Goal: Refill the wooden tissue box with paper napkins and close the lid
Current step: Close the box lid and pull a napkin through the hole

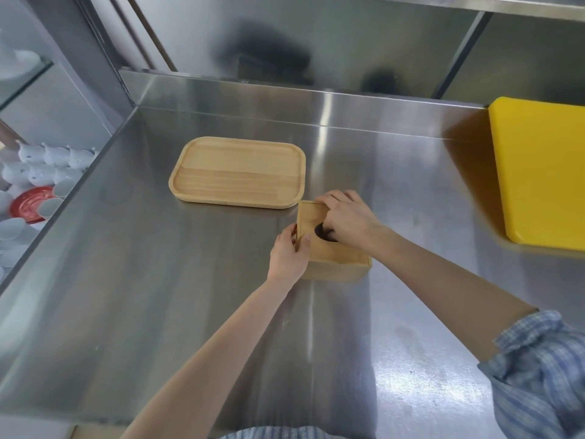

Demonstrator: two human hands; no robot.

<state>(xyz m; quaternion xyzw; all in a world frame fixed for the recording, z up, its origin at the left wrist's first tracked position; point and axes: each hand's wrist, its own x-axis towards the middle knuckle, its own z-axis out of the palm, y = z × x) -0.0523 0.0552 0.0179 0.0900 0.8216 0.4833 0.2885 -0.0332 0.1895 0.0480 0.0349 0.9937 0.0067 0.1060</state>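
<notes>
A square wooden tissue box stands on the steel counter, right of centre. Its flat lid lies on top and has a dark oval opening. My left hand grips the box's left side, thumb on the lid's edge. My right hand rests on the lid with fingertips hooked into the oval opening. No paper napkins are in sight. The inside of the box is hidden.
An empty wooden tray lies just behind and left of the box. A yellow cutting board sits at the right edge. The steel counter ends at a raised back wall. White cups and a red saucer are below left.
</notes>
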